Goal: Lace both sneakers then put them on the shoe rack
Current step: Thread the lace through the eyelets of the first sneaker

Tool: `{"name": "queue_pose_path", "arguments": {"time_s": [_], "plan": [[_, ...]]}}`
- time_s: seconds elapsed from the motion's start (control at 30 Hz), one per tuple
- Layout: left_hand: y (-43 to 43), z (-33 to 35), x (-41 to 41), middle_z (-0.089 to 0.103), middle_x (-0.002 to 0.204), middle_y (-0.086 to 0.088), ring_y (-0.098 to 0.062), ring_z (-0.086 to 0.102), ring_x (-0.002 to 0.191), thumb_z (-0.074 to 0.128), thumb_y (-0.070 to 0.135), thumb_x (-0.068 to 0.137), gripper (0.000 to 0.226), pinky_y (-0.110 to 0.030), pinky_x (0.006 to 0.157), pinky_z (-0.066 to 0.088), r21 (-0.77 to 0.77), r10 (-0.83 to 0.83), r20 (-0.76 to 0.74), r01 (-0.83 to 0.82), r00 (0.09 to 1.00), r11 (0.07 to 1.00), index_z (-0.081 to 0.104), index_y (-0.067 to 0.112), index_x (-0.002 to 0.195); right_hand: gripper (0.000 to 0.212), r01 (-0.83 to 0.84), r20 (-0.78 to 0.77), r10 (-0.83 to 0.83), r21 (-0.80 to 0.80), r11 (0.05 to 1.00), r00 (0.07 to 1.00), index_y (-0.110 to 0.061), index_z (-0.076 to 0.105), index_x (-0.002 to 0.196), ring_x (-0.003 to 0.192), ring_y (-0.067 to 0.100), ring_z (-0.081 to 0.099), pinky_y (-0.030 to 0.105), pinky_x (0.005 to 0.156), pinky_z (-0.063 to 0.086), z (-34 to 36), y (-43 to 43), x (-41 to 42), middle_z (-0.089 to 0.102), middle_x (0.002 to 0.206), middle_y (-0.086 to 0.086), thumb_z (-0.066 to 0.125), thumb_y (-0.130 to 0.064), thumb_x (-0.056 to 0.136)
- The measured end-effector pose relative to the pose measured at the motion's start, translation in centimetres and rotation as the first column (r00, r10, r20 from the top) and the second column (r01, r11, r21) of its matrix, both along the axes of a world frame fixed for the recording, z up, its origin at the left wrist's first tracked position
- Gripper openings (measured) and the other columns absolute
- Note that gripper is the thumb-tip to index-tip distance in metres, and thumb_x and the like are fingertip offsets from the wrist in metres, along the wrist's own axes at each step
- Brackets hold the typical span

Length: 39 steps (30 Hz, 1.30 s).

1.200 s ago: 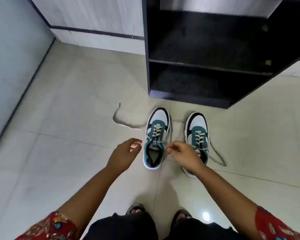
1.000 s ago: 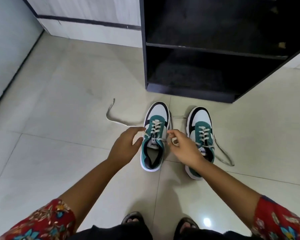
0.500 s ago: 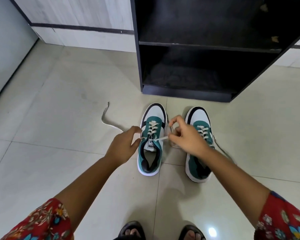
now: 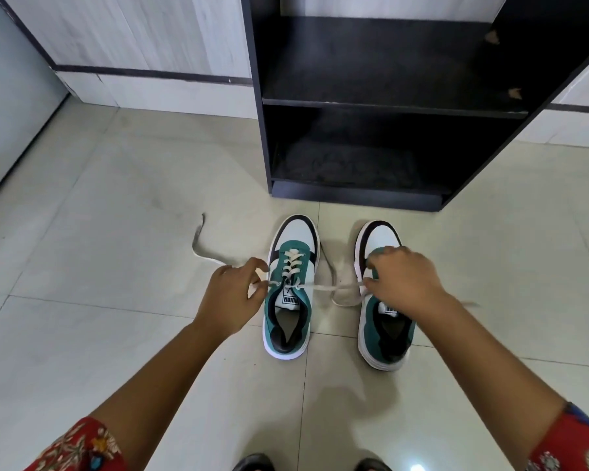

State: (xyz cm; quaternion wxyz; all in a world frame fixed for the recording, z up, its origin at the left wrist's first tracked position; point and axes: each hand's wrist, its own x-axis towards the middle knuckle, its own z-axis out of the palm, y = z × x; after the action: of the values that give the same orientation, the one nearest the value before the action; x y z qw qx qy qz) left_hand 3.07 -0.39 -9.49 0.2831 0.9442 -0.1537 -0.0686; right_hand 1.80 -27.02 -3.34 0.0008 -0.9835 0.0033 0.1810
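Both bare forearms reach forward and down from red patterned sleeves, angling inward. The left hand is seen from the back, wrist straight, thumb and forefinger pressed together in a pinch, the other fingers curled loosely beneath. The right hand sits a little farther forward, knuckles up, its fingers bent downward and thumb tip meeting them in a tight pinch. The hands are well apart.

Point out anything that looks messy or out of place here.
The left sneaker's lace trails loose across the floor tiles beyond the left hand. The shoe rack has chipped spots on its right inner panel.
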Motion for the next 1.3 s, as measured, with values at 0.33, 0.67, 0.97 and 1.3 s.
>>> {"name": "queue_pose_path", "arguments": {"time_s": [0.33, 0.67, 0.97, 1.3], "plan": [[0.1, 0.1, 0.7, 0.066, 0.091, 0.015, -0.005, 0.061, 0.091, 0.055, 0.036, 0.088, 0.016, -0.043, 0.109, 0.031, 0.081, -0.014, 0.025, 0.012, 1.000, 0.997, 0.069, 0.033, 0.094, 0.020, 0.030, 0.005, -0.040, 0.594, 0.804, 0.999, -0.023, 0.065, 0.105, 0.098, 0.013, 0.065, 0.033, 0.086, 0.051, -4.3, 5.6, -0.1, 0.071, 0.106, -0.006, 0.058, -0.030, 0.086], [-0.6, 0.5, 0.8, 0.067, 0.088, 0.012, -0.007, 0.062, 0.090, 0.055, 0.040, 0.086, 0.021, -0.043, 0.112, 0.023, 0.122, -0.028, 0.038, 0.023, 0.999, 0.992, 0.072, 0.033, 0.095, 0.032, -0.119, -0.032, 0.153, 0.483, 0.868, 0.988, -0.017, 0.046, 0.074, 0.078, 0.020, 0.047, 0.032, 0.065, 0.035, -4.7, 6.2, 0.4, 0.053, 0.075, 0.001, 0.040, -0.041, 0.094], [0.1, -0.3, -0.4, 0.063, 0.080, 0.013, -0.007, 0.063, 0.079, 0.056, 0.035, 0.089, 0.015, -0.040, 0.110, 0.024, 0.142, 0.028, 0.081, -0.039, 0.996, 0.989, 0.069, 0.029, 0.084, 0.034, -0.061, 0.029, 0.053, 0.480, 0.875, 0.998, -0.024, 0.042, 0.057, 0.078, 0.022, 0.051, 0.031, 0.065, 0.032, -4.5, 4.7, -0.9, 0.044, 0.059, -0.006, 0.046, -0.031, 0.090], [1.7, -1.7, -1.0, 0.063, 0.079, 0.012, -0.012, 0.062, 0.081, 0.040, 0.044, 0.089, 0.030, -0.040, 0.111, 0.016, 0.178, 0.032, 0.150, -0.059, 0.988, 0.982, 0.064, 0.027, 0.082, 0.045, 0.114, -0.100, -0.067, 0.600, 0.792, 0.993, -0.022, 0.031, 0.046, 0.051, 0.015, 0.038, 0.029, 0.050, 0.028, -5.6, 4.4, -1.8, 0.036, 0.049, -0.002, 0.048, -0.021, 0.087]]}}
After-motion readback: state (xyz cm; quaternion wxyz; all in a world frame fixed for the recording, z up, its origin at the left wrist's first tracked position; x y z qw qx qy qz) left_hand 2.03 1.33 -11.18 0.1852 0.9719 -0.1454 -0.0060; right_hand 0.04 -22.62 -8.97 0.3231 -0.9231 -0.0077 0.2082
